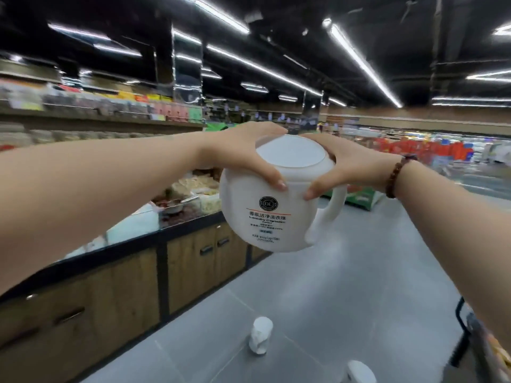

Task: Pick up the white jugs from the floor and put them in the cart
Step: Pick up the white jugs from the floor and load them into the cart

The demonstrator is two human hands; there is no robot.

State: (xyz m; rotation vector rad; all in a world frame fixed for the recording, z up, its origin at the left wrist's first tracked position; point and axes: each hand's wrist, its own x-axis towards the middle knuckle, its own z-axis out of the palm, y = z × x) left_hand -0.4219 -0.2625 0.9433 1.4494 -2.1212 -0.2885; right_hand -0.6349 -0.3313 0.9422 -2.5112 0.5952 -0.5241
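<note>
Above grey floor tiles, left grip and right grip clasp one white plastic jug; two more jugs lie below.

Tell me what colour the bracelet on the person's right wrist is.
The bracelet is reddish-brown, made of round beads; the head view shows it.

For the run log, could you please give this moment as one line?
left hand: grips white jug | right hand: grips white jug | floor: second jug, third jug
</note>
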